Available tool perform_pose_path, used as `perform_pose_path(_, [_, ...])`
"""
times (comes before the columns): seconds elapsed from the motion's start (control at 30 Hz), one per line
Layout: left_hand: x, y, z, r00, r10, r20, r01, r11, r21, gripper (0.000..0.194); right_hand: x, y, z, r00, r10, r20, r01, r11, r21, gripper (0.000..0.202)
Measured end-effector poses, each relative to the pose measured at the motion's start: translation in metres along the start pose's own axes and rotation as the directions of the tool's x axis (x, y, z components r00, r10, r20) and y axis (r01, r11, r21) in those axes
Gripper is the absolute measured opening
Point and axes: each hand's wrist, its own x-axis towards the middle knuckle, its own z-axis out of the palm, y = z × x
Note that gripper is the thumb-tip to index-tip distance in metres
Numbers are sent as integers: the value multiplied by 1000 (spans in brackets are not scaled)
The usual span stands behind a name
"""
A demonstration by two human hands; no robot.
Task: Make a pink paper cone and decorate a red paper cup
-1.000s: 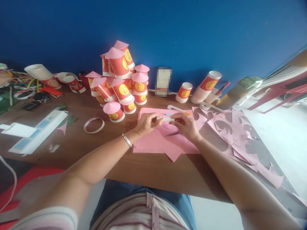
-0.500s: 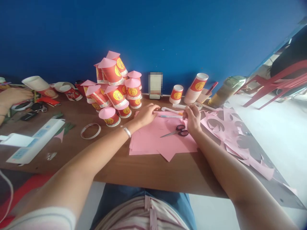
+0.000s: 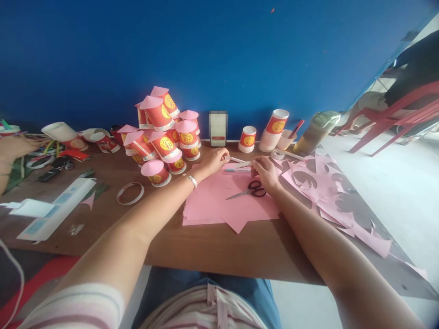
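My right hand [image 3: 266, 172] is closed at the far right part of the pink paper sheets [image 3: 202, 201], its fingertips on a narrow white strip [image 3: 243, 164]. My left hand [image 3: 214, 162] is near the far edge of the sheets, its fingers curled together beside the end of a slim white pen [image 3: 236, 160]; whether anything is between them is hidden. A pale blue and white pen [image 3: 238, 170] lies just below the strip. Black-handled scissors [image 3: 252, 189] rest on the paper with blades pointing left. A roll of tape [image 3: 277, 154] sits beyond my right hand.
Red cups with pink cone tops [image 3: 159, 112] are stacked at the back left. A phone [image 3: 218, 130] leans on the blue wall. Pink paper offcuts [image 3: 322, 187] spread at right, near a bottle [image 3: 313, 132]. At left are a power strip [image 3: 56, 210] and another person's hand [image 3: 17, 146].
My right hand has brought the white strip left and nearer, over the pens. My left hand has shifted slightly right, to the pen's end. The view has tilted a little.
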Motion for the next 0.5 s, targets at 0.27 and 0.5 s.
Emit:
perform_pose_path(0.27, [-43, -6, -9, 993, -70, -98, 43, 965, -259, 22, 0, -3, 8, 986, 57, 158, -91, 972, 216, 47])
perform_pose_path(0.5, [-64, 5, -4, 982, -95, -165, 32, 936, -350, 22, -2, -2, 5, 985, 52, 164, -87, 973, 213, 49])
